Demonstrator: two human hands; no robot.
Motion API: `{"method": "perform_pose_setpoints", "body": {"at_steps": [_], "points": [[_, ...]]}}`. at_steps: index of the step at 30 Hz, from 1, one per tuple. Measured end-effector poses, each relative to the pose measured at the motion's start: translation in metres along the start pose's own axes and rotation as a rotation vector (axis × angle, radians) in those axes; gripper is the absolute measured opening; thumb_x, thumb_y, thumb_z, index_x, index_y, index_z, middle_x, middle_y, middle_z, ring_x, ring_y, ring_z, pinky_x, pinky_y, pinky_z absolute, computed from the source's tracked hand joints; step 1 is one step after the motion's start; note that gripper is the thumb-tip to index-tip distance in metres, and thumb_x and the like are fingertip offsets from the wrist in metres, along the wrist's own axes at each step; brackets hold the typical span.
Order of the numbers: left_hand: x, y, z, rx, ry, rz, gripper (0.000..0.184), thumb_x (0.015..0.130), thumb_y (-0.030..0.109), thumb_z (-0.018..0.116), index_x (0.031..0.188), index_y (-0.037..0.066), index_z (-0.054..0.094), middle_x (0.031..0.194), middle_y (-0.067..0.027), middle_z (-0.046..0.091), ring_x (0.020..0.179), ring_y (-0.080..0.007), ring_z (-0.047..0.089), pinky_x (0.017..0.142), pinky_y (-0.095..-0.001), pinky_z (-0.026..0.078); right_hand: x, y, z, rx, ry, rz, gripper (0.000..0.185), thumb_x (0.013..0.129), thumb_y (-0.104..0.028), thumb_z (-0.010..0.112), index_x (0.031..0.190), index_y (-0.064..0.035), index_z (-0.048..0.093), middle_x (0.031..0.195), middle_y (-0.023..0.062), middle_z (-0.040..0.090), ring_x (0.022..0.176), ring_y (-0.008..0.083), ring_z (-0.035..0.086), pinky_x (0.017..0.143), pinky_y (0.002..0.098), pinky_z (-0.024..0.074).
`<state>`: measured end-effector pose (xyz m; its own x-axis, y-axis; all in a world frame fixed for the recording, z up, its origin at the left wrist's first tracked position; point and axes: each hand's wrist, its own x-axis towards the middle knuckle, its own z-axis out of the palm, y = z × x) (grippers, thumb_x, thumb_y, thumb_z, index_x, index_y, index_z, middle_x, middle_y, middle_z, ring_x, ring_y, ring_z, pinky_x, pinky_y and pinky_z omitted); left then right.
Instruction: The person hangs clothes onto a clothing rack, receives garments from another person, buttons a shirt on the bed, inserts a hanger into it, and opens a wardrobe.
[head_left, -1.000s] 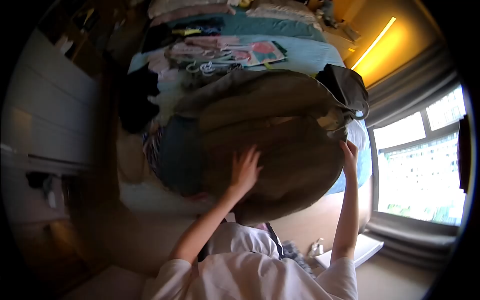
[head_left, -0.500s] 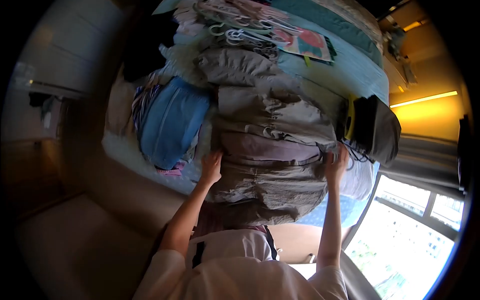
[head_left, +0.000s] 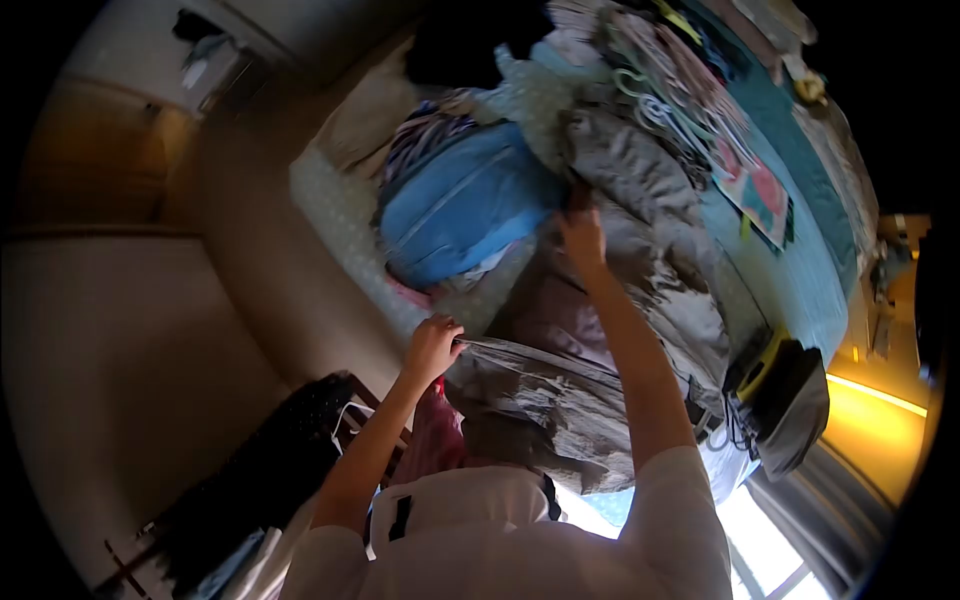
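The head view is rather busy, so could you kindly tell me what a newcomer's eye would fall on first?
Probably the bright blue cloth garment, just above the middle. Beside it spreads a crumpled grey-brown cloth garment, its edge pinched in the left grip; at far right glows a slim yellow light strip.

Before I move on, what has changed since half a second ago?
The right hand left one end of the grey jacket and crossed to the other, beside the blue clothing. The left hand shifted toward the body, pinching the jacket's edge. Blue clothing and hangers stayed put.
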<state>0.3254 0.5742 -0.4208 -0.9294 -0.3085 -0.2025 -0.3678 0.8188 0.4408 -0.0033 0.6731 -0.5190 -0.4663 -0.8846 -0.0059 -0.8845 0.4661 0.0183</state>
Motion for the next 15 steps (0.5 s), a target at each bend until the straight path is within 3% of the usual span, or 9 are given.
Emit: {"method": "perform_pose_setpoints", "body": {"at_steps": [2, 3, 4, 5, 7, 8, 11, 13, 15], "points": [[-0.011, -0.004, 0.004, -0.269, 0.122, -0.068, 0.029, 0.071, 0.019, 0.076, 0.090, 0.003, 0.062, 0.092, -0.0115, 0.062, 0.087, -0.0296, 0.059, 0.077, -0.0370, 0.048, 0.015, 0.000, -0.036, -0.188, -0.278, -0.041, 0.014, 0.077, -0.020, 0.061, 0.087, -0.0119, 0.069, 0.086, 0.0055, 0.067, 0.088, 0.0208, 0.063, 0.094, 0.0410, 0.0369], [-0.016, -0.003, 0.005, -0.535, 0.237, -0.104, 0.025, 0.073, 0.019, 0.075, 0.087, 0.002, 0.062, 0.094, -0.0118, 0.063, 0.087, -0.0305, 0.060, 0.077, -0.0362, 0.049, 0.015, 0.008, -0.027, -0.236, -0.122, -0.088, 0.010, 0.077, -0.019, 0.062, 0.080, -0.0126, 0.069, 0.085, 0.0062, 0.067, 0.082, 0.0207, 0.064, 0.094, 0.0396, 0.0376], [-0.021, 0.009, -0.016, -0.664, 0.116, -0.230, 0.024, 0.079, 0.015, 0.071, 0.094, 0.000, 0.060, 0.096, -0.0123, 0.064, 0.085, -0.0272, 0.063, 0.076, -0.0318, 0.049, 0.016, 0.009, -0.029, -0.282, 0.034, -0.133, 0.010, 0.077, -0.019, 0.062, 0.073, -0.0134, 0.069, 0.083, 0.0068, 0.068, 0.076, 0.0206, 0.065, 0.093, 0.0383, 0.0383], [-0.024, 0.015, -0.019, -0.673, 0.131, -0.245, 0.024, 0.079, 0.015, 0.071, 0.094, 0.000, 0.060, 0.096, -0.0123, 0.064, 0.085, -0.0272, 0.063, 0.076, -0.0318, 0.049, 0.017, 0.010, -0.031, -0.286, 0.035, -0.155, 0.010, 0.077, -0.019, 0.062, 0.073, -0.0134, 0.069, 0.083, 0.0068, 0.068, 0.076, 0.0206, 0.065, 0.093, 0.0383, 0.0383], [-0.029, 0.030, -0.016, -1.110, 0.297, -0.382, 0.024, 0.085, 0.013, 0.066, 0.101, -0.002, 0.057, 0.089, -0.0105, 0.065, 0.081, -0.0177, 0.064, 0.070, -0.0276, 0.049, 0.010, 0.011, -0.080, -0.176, -0.209, 0.001, 0.009, 0.077, -0.015, 0.062, 0.072, -0.0137, 0.069, 0.077, 0.0058, 0.066, 0.077, 0.0195, 0.064, 0.094, 0.0372, 0.0376], [-0.030, 0.029, -0.009, -1.084, 0.336, -0.341, 0.022, 0.088, 0.009, 0.062, 0.105, -0.003, 0.054, 0.082, -0.0085, 0.064, 0.080, -0.0107, 0.062, 0.069, -0.0253, 0.049, 0.008, 0.011, -0.100, -0.185, -0.216, -0.013, 0.009, 0.077, -0.015, 0.062, 0.072, -0.0137, 0.069, 0.077, 0.0058, 0.066, 0.077, 0.0195, 0.064, 0.094, 0.0372, 0.0376], [-0.029, 0.042, -0.016, -1.040, 0.396, -0.304, 0.020, 0.089, 0.009, 0.060, 0.104, -0.003, 0.055, 0.079, -0.0079, 0.064, 0.075, -0.0110, 0.062, 0.067, -0.0253, 0.049, 0.001, 0.015, -0.164, -0.180, -0.238, 0.084, 0.008, 0.075, -0.012, 0.063, 0.070, -0.0130, 0.069, 0.076, 0.0061, 0.065, 0.076, 0.0208, 0.064, 0.083, 0.0368, 0.0442], [-0.030, 0.048, -0.011, -1.072, 0.433, -0.311, 0.020, 0.089, 0.009, 0.060, 0.104, -0.003, 0.055, 0.079, -0.0092, 0.064, 0.072, -0.0123, 0.062, 0.066, -0.0257, 0.048, -0.009, 0.017, -0.203, -0.238, -0.061, -0.279, 0.008, 0.073, -0.009, 0.064, 0.068, -0.0125, 0.068, 0.078, 0.0061, 0.066, 0.076, 0.0229, 0.064, 0.069, 0.0387, 0.0472], [-0.030, 0.054, -0.014, -0.996, 0.416, -0.338, 0.019, 0.089, 0.008, 0.060, 0.103, -0.003, 0.056, 0.079, -0.0115, 0.065, 0.072, -0.0155, 0.063, 0.066, -0.0271, 0.048, -0.020, 0.018, -0.214, -0.047, -0.093, -0.310, 0.006, 0.074, -0.009, 0.063, 0.072, -0.0111, 0.068, 0.079, 0.0075, 0.065, 0.078, 0.0259, 0.063, 0.070, 0.0397, 0.0471]]}}
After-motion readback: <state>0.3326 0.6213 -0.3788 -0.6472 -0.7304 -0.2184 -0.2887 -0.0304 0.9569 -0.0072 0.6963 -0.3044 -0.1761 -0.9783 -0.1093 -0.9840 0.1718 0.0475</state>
